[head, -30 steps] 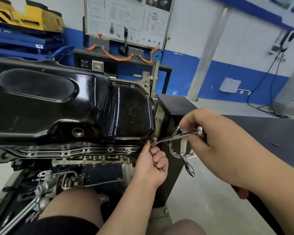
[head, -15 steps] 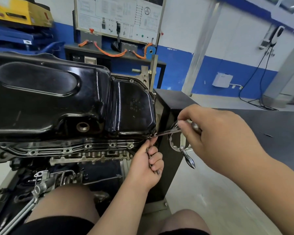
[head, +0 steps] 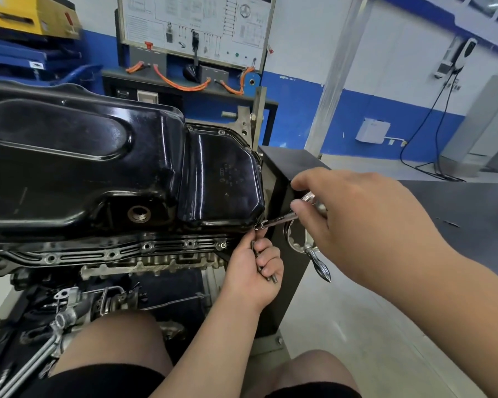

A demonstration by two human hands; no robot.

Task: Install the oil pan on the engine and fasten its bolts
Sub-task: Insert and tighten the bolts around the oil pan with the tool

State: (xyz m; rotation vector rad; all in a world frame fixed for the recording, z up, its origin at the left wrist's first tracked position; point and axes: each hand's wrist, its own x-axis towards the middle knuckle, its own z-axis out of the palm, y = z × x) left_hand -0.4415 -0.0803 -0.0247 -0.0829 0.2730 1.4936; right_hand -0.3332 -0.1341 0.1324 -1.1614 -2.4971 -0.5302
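Observation:
A glossy black oil pan point(head: 104, 168) lies on the engine block point(head: 144, 254), its open drain hole point(head: 139, 214) facing me. My right hand point(head: 365, 222) grips a slim chrome driver point(head: 279, 221) whose tip sits on a bolt point(head: 256, 227) at the pan's right corner flange. Just below that corner, my left hand point(head: 256, 268) holds several spare bolts point(head: 272, 278) in its curled fingers. One bolt head point(head: 222, 245) shows in the front flange.
A black engine stand post point(head: 282, 179) with a chrome crank handle point(head: 318, 262) stands right of the pan. My knees point(head: 112, 340) are at the bottom. A training board with orange cables point(head: 196, 33) is behind. A dark table point(head: 472, 214) lies to the right.
My right hand has slid along the driver and turned, thumb now on top. The tip stays on the corner bolt. My left hand stays under the corner.

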